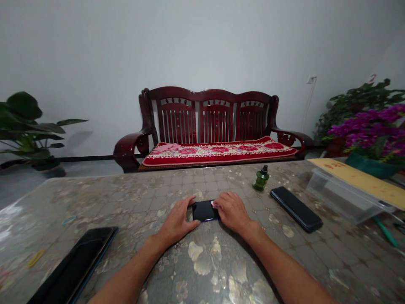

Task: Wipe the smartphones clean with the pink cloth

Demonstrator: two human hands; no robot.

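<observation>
A dark smartphone (202, 211) lies flat on the table, its black screen facing up. My left hand (180, 217) grips its left end, thumb at the near edge and fingers at the far edge. Closed fingers of my right hand (232, 210) pinch a small pink cloth (214, 204) against the right part of the screen. The phone's right end is hidden beneath that hand, as is most of the cloth. Beyond my right hand stands a green spray bottle (261, 179) with a black cap.
A black case (295, 208) lies at the right, near a clear plastic box (344, 196) with a yellow board (360, 179) on top. At the left is a black tablet-like slab (76, 264). A wooden bench (129, 147) stands behind the patterned table (209, 261).
</observation>
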